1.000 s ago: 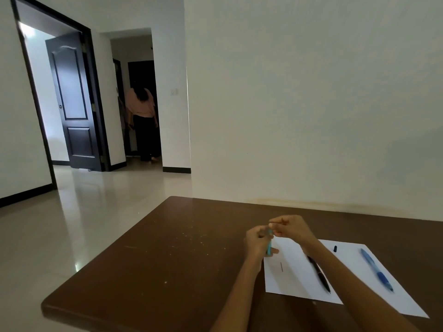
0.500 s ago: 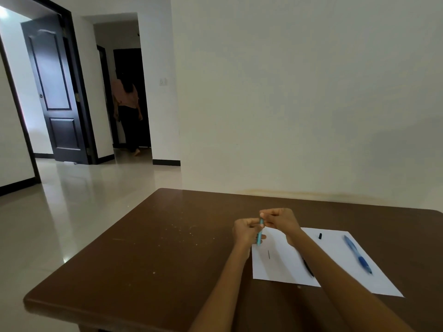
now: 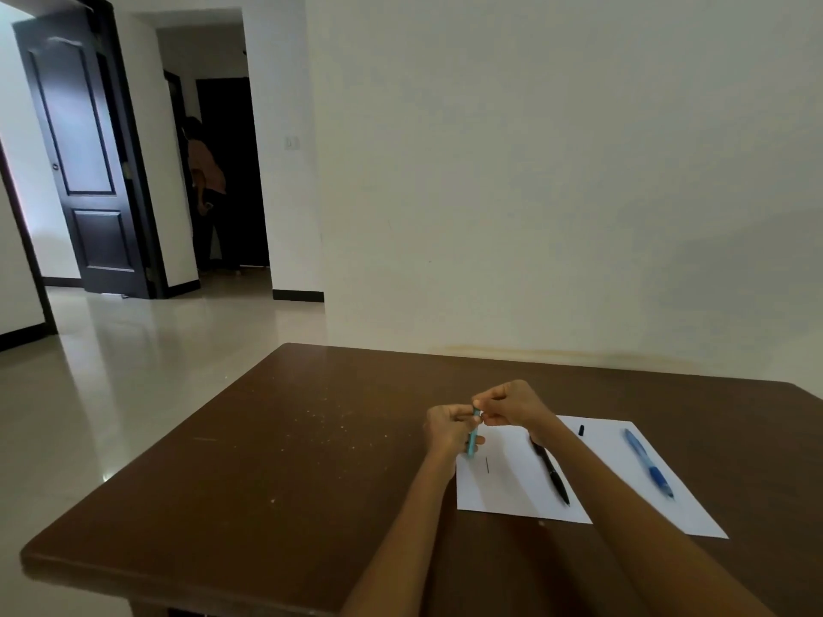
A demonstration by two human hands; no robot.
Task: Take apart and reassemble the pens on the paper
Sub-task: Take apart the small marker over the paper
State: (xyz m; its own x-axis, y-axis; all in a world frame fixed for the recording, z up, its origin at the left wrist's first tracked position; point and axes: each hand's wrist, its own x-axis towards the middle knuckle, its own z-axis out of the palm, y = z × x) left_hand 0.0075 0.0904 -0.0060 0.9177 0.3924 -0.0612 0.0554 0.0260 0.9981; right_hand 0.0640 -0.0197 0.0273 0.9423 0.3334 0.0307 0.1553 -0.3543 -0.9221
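A: Arms?
B: Both forearms bare, reaching forward and converging in front of the person.
A: Hands?
B: Left hand (image 3: 450,427) fingers curled, gripping the teal pen barrel (image 3: 472,440). Right hand (image 3: 512,403) curled too, fingertips pinching at the barrel's top end. Knuckles nearly touching.

Left hand (image 3: 450,431) grips teal pen barrel (image 3: 472,443) above paper's left edge (image 3: 499,492); right hand (image 3: 512,405) pinches its top. Black pen (image 3: 552,476), blue pen (image 3: 648,463) on paper.
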